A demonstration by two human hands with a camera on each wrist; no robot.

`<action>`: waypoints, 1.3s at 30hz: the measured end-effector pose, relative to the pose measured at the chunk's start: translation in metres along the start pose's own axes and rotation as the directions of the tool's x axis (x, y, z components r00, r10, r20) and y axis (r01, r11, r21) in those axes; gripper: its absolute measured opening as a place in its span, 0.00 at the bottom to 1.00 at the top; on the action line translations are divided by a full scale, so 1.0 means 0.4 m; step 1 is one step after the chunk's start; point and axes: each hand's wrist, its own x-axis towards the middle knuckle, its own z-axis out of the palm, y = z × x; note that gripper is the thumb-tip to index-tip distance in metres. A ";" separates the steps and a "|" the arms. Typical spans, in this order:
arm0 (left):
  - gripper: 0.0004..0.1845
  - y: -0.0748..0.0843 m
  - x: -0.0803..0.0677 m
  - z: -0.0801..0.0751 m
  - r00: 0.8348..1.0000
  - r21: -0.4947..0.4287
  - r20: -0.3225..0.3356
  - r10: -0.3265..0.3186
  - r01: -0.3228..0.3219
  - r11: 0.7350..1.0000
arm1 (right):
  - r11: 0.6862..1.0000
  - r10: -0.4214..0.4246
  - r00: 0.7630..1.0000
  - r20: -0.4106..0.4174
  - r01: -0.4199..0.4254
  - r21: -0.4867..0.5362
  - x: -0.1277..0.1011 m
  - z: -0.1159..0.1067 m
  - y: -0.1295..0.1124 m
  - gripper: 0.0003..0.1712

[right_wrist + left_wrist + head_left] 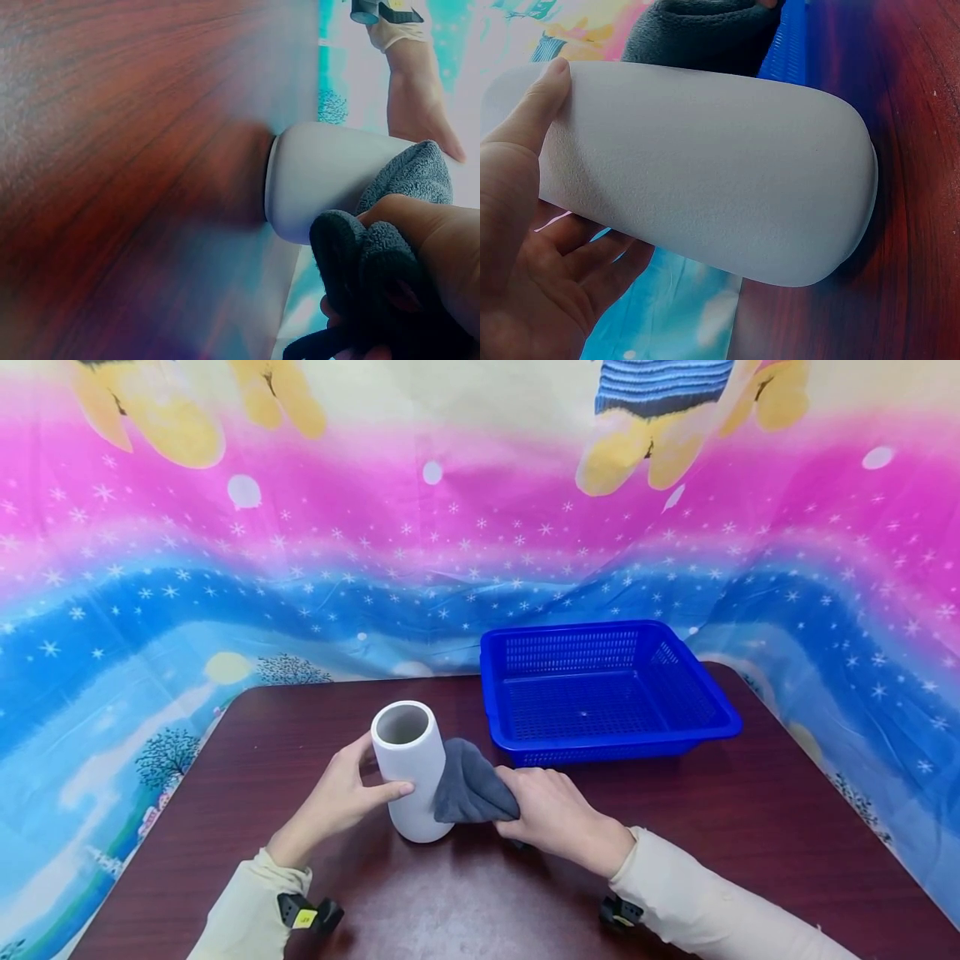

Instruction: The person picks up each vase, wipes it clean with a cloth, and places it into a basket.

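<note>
A white vase with a round open mouth stands on the dark wooden table, slightly tilted in the head view. My left hand grips its upper left side, the thumb across the front and the other fingers behind. In the left wrist view the thumb lies along the top of the vase. My right hand holds a bunched dark grey cloth against the vase's right side. Folds of the cloth hang around the fingers in the right wrist view.
A blue plastic basket with perforated walls stands at the back right of the table, behind the right hand. A patterned pink and blue curtain hangs behind the table. Both wrists carry small black devices.
</note>
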 end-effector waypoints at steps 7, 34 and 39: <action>0.36 0.000 0.000 0.001 1.000 0.003 0.000 0.002 -0.002 1.000 | 1.000 -0.008 1.000 0.001 0.008 -0.017 -0.003 0.012 0.004 0.18; 0.35 -0.005 0.000 0.001 1.000 -0.009 0.005 -0.010 0.010 1.000 | 0.999 -0.019 0.999 0.027 0.020 -0.033 -0.012 0.040 0.016 0.19; 0.35 -0.002 -0.001 -0.001 1.000 -0.006 0.006 -0.018 0.018 1.000 | 0.999 -0.017 0.999 0.033 0.018 -0.036 -0.014 0.041 0.016 0.19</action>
